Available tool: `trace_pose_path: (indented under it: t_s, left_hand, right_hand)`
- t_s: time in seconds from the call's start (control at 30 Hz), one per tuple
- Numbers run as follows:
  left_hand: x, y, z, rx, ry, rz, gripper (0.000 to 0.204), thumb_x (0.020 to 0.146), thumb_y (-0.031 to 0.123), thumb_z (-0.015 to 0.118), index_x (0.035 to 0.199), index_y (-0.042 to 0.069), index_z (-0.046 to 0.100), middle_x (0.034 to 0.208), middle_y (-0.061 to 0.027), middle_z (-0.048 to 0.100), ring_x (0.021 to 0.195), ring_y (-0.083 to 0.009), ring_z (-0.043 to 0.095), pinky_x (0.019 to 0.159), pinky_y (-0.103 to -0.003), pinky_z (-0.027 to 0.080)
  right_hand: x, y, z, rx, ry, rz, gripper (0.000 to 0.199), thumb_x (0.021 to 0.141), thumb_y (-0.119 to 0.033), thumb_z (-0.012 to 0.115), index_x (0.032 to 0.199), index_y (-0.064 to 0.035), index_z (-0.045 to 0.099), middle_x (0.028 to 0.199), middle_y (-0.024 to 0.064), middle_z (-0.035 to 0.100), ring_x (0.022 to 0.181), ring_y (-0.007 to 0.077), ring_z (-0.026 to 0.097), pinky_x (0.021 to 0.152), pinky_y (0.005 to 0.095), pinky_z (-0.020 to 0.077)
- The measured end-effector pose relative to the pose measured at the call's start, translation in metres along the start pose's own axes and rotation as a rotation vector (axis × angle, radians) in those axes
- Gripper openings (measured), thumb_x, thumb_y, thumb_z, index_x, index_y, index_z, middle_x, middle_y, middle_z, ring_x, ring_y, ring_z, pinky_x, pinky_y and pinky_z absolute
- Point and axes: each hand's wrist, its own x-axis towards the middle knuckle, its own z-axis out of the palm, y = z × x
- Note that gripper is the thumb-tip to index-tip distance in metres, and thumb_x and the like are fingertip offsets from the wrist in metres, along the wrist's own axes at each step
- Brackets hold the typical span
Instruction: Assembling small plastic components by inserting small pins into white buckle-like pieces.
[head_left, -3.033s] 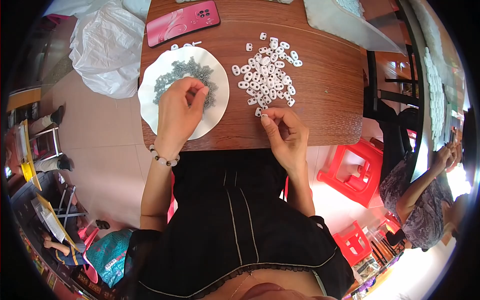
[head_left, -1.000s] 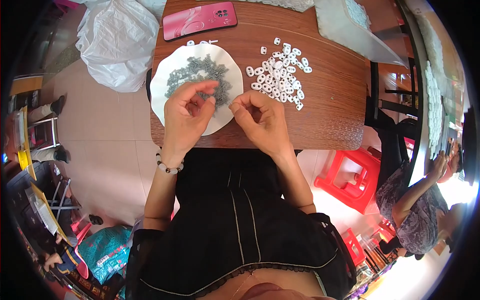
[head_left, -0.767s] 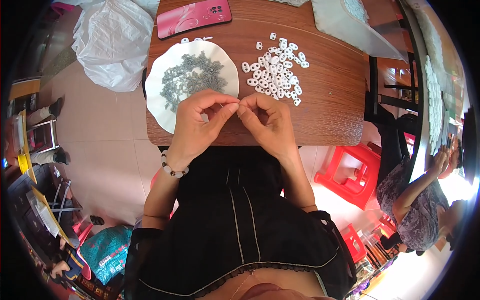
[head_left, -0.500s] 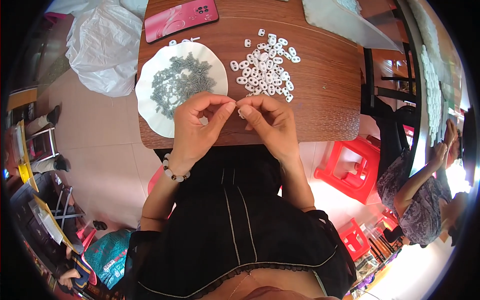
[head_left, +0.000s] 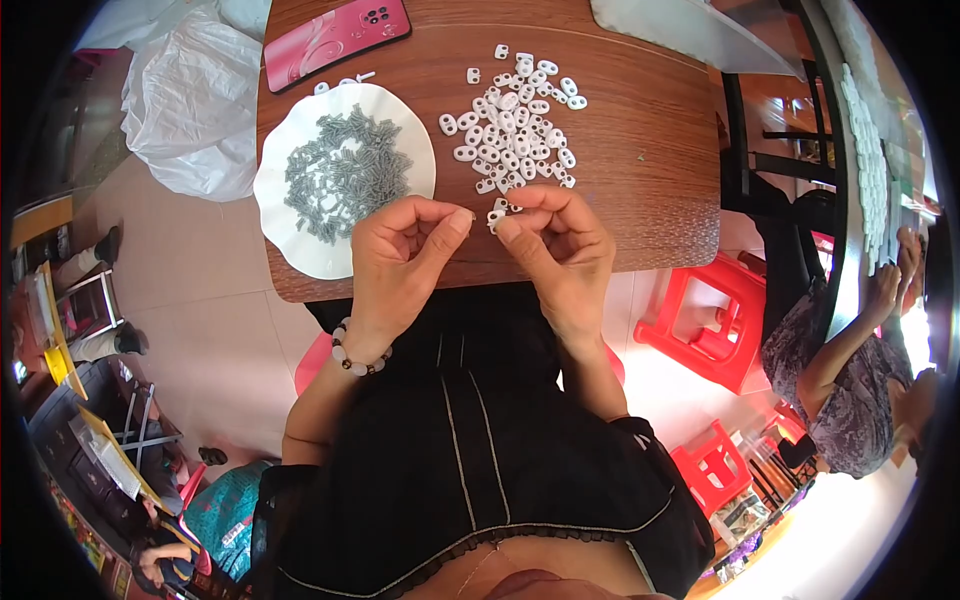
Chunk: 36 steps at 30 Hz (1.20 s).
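My left hand [head_left: 398,262] is closed in a pinch above the table's near edge. Whatever sits between its thumb and forefinger is too small to name. A hand's width to the right, my right hand [head_left: 560,255] pinches a small white two-hole piece [head_left: 494,217] between thumb and fingertip. Beyond it lies a loose heap of similar white oval pieces [head_left: 512,145], each with two holes. Left of my left hand stands a white wavy-rimmed plate [head_left: 276,228] bearing many short grey tubular pieces [head_left: 350,170].
A pink phone [head_left: 335,45] lies at the far left of the wooden table [head_left: 640,110], above a few small white parts [head_left: 345,82]. A white plastic bag [head_left: 190,110] rests left of the table. Red stools [head_left: 705,325] stand at the right, where another person [head_left: 840,400] sits.
My hands have moved apart; their fingertips were together before. The white piece in my right hand now shows more plainly. The table has shifted slightly left and upward in view.
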Motion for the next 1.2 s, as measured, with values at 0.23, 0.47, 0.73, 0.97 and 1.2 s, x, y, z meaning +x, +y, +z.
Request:
trace_pose_path:
  t_s: [0.23,0.47,0.73,0.97,1.2]
  left_hand:
    - [-0.002,0.003,0.002,-0.063,-0.02,-0.075,0.013,0.089,0.007,0.063,0.094,-0.005,0.065,0.084,-0.0055,0.066,0.077,-0.0067,0.06,0.07,-0.019,0.047]
    - [-0.002,0.003,0.005,-0.065,-0.012,-0.081,0.014,0.09,0.008,0.064,0.094,-0.005,0.065,0.083,-0.0053,0.066,0.076,-0.0065,0.059,0.069,-0.02,0.047]
    - [-0.003,0.001,0.004,-0.019,0.0,-0.065,0.013,0.089,0.008,0.064,0.093,-0.005,0.065,0.083,-0.0049,0.066,0.077,-0.0059,0.059,0.07,-0.019,0.047]
    - [-0.004,-0.001,0.005,-0.025,-0.005,-0.07,0.015,0.089,0.01,0.064,0.094,-0.004,0.066,0.082,-0.0041,0.066,0.075,-0.0055,0.059,0.067,-0.019,0.046]
    - [-0.004,-0.004,0.005,-0.055,0.02,-0.104,0.018,0.09,0.018,0.064,0.093,0.001,0.066,0.077,-0.0012,0.063,0.066,-0.0051,0.051,0.059,-0.018,0.039]
  right_hand:
    - [-0.003,0.004,0.004,-0.007,0.038,-0.052,0.02,0.084,0.006,0.064,0.104,0.0012,0.06,0.084,0.0021,0.064,0.077,0.0044,0.057,0.071,0.0175,0.0441]
    - [-0.003,0.008,0.006,-0.063,0.05,-0.078,0.018,0.085,0.004,0.064,0.102,0.0005,0.06,0.085,0.0017,0.064,0.077,0.0037,0.057,0.07,0.0171,0.0437]
    - [-0.004,0.01,0.009,-0.112,0.064,-0.124,0.016,0.085,0.004,0.065,0.1,0.0002,0.06,0.085,0.001,0.064,0.075,0.003,0.056,0.068,0.0164,0.0435]
    - [-0.005,0.007,0.011,-0.109,0.054,-0.1,0.016,0.085,0.003,0.065,0.099,0.0,0.06,0.084,0.0006,0.064,0.074,0.0031,0.056,0.068,0.0163,0.0435]
    - [-0.005,0.004,0.008,-0.06,0.078,-0.076,0.016,0.085,0.003,0.065,0.1,-0.0002,0.06,0.083,0.0005,0.064,0.075,0.003,0.056,0.068,0.016,0.043]
